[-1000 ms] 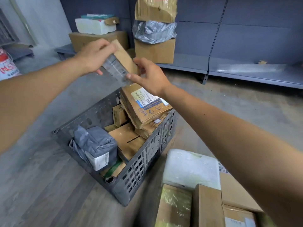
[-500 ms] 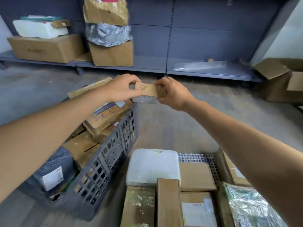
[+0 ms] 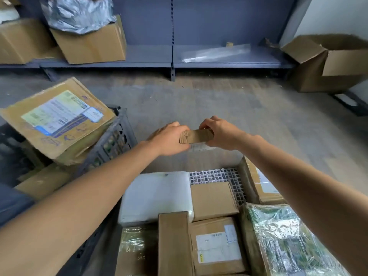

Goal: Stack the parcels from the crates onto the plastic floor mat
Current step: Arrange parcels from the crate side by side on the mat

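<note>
Both hands hold a small flat brown parcel (image 3: pixel 196 136) in the air above the far edge of the white plastic floor mat (image 3: pixel 215 174). My left hand (image 3: pixel 171 140) grips its left end and my right hand (image 3: pixel 219 134) grips its right end. Several parcels lie on the mat: a white padded one (image 3: pixel 157 196), a square brown box (image 3: pixel 213 200), a labelled box (image 3: pixel 218 246) and a clear-wrapped green one (image 3: pixel 282 238). To the left stands the grey crate (image 3: pixel 117 140), with a large labelled cardboard parcel (image 3: pixel 57 118) tilted on top of its load.
A low blue-grey shelf (image 3: pixel 199 60) runs along the back wall with cardboard boxes (image 3: pixel 89 42) and a silver bag (image 3: pixel 77 12) at its left. An open cardboard box (image 3: pixel 328 62) sits at the far right. Bare grey floor (image 3: pixel 199 100) lies between shelf and mat.
Both hands carried the small parcel from above the crate rightward and lower, to above the mat. My view swung right and down, bringing the mat's parcels into full view.
</note>
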{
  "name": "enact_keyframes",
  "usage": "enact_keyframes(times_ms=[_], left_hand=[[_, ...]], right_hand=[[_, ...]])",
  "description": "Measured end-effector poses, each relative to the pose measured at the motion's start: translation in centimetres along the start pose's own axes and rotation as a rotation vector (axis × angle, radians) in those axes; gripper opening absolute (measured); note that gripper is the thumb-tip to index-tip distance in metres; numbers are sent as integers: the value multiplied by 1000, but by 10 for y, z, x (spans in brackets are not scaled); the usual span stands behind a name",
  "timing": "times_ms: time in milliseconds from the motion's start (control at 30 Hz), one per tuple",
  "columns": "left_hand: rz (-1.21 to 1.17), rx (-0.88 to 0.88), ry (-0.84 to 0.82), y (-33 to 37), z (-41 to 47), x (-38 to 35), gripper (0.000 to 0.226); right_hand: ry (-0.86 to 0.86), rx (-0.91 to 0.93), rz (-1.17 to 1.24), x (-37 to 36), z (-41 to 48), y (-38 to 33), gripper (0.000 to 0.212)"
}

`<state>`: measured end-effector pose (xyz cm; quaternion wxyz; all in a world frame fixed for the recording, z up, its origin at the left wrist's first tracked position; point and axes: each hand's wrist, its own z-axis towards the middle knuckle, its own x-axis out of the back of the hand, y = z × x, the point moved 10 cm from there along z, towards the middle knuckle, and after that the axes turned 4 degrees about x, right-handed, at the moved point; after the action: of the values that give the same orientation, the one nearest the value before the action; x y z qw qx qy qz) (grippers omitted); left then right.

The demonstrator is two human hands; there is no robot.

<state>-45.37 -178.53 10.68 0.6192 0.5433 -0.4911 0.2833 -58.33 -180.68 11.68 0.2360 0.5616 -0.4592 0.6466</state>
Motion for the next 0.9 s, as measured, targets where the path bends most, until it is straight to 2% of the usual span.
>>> enact_keyframes(times_ms=[233, 467, 633, 767, 900], left_hand=[[-26, 1, -178, 11, 35, -81, 32], [-5, 60, -316, -13, 53, -131, 25], [54, 188, -343, -67, 54, -123, 29], [-200, 406, -318, -139, 21, -112, 42], [-391, 612, -160, -204, -21, -107, 37]], right_hand=[[-111, -59, 63, -61, -10, 67, 49], [-202, -69, 116, -114, -1, 90, 46], [-235, -27, 173, -136, 40, 59, 46], [-346, 48, 189, -171, 81, 6, 50], [-452, 125, 237, -205, 104, -44, 52]])
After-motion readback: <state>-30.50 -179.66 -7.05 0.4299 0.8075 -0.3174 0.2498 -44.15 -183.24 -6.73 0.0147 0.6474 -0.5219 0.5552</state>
